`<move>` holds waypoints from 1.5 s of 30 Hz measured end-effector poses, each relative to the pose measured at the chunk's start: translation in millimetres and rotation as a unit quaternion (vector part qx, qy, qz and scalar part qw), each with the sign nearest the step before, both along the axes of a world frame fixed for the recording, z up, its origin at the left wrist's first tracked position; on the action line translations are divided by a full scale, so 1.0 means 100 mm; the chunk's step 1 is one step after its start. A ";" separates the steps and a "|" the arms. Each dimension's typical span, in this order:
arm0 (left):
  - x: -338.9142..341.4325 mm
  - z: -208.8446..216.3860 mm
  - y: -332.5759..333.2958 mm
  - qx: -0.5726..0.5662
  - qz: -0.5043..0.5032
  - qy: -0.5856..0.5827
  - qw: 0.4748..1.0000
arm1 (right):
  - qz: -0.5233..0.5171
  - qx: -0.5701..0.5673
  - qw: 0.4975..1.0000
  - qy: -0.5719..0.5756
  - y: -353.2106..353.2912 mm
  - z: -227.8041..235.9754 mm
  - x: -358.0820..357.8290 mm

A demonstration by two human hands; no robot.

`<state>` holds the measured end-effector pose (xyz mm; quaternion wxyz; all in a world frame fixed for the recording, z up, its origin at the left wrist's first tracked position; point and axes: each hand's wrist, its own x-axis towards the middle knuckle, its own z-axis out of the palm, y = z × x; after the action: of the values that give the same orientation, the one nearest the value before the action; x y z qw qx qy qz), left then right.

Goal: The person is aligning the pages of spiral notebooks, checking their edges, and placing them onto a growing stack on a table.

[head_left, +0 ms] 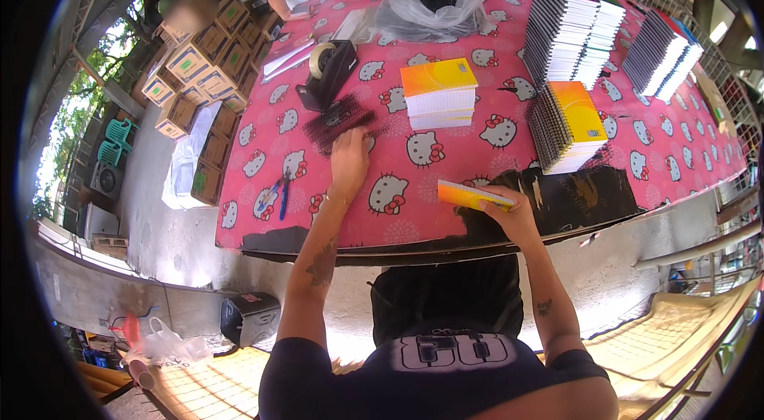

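Note:
My right hand (pixel 513 217) grips a small yellow-orange notebook (pixel 471 196) just above the table's near edge, with the cover tilted up. My left hand (pixel 352 151) rests at the near edge of a loose pile of black spiral binding coils (pixel 330 124). Its fingers are curled together against the coils, and what they pinch, if anything, is hidden. Beyond my hands stands a stack of yellow-orange pads (pixel 439 84) with white page edges. To the right, a stack of yellow notebooks with black spirals (pixel 569 126) sits beside a black patch.
A black tape dispenser (pixel 330 74) stands behind the coils. Blue-handled scissors (pixel 283 197) lie at left. A clear plastic bag (pixel 438 2) holds black material. Tall stacks of spiral notebooks (pixel 561 30) rise at back right. People sit across the pink table (pixel 414 217); cartons (pixel 211 62) are left.

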<state>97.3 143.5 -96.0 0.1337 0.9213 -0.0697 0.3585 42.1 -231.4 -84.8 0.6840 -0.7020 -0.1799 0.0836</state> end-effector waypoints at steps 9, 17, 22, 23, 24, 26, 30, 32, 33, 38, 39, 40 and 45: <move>-0.79 0.54 -0.95 -0.178 -0.132 0.110 0.969 | -0.011 -0.019 1.000 -0.008 -0.05 0.02 -0.03; -0.96 0.49 -1.28 -0.263 -0.180 0.083 0.944 | -0.015 -0.002 1.000 -0.016 -0.03 -0.01 -0.01; -0.91 0.48 -1.28 -0.246 -0.167 0.110 0.948 | -0.017 0.011 1.000 0.002 -0.02 -0.03 -0.02; -0.90 0.46 -1.27 -0.247 -0.165 0.115 0.948 | -0.015 0.006 1.000 -0.004 -0.03 -0.03 -0.01; -0.88 0.45 -1.26 -0.244 -0.175 0.117 0.947 | -0.013 0.000 1.000 -0.010 -0.03 -0.02 -0.01; -0.82 0.47 -1.24 -0.239 -0.194 0.121 0.944 | -0.010 -0.003 1.000 -0.015 -0.04 -0.04 -0.01; -0.67 0.60 -1.19 -0.137 -0.274 0.083 0.948 | -0.011 -0.011 1.000 -0.017 -0.05 -0.02 -0.01; -0.62 0.59 -1.09 -0.067 -0.287 0.140 0.945 | -0.008 -0.011 1.000 -0.013 -0.04 0.00 -0.01; -0.63 0.57 -1.10 -0.085 -0.285 0.149 0.943 | -0.005 -0.004 1.000 -0.008 -0.04 -0.01 -0.01; -0.58 0.64 -1.16 -0.065 -0.278 0.146 0.947 | -0.004 0.002 1.000 -0.007 -0.05 -0.02 -0.01; -0.56 0.64 -1.15 -0.075 -0.289 0.162 0.940 | -0.003 0.004 1.000 -0.011 -0.05 -0.02 -0.01; -0.55 0.65 -1.16 -0.085 -0.300 0.179 0.933 | -0.003 0.006 1.000 -0.016 -0.05 -0.02 -0.01; -0.56 0.69 -1.20 -0.057 -0.303 0.167 0.937 | -0.003 0.002 1.000 -0.028 -0.04 -0.01 -0.03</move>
<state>41.1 23.3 -27.1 0.2976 0.8942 -0.3013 0.1452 39.3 -235.6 -85.3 0.6805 -0.7031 -0.1972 0.0612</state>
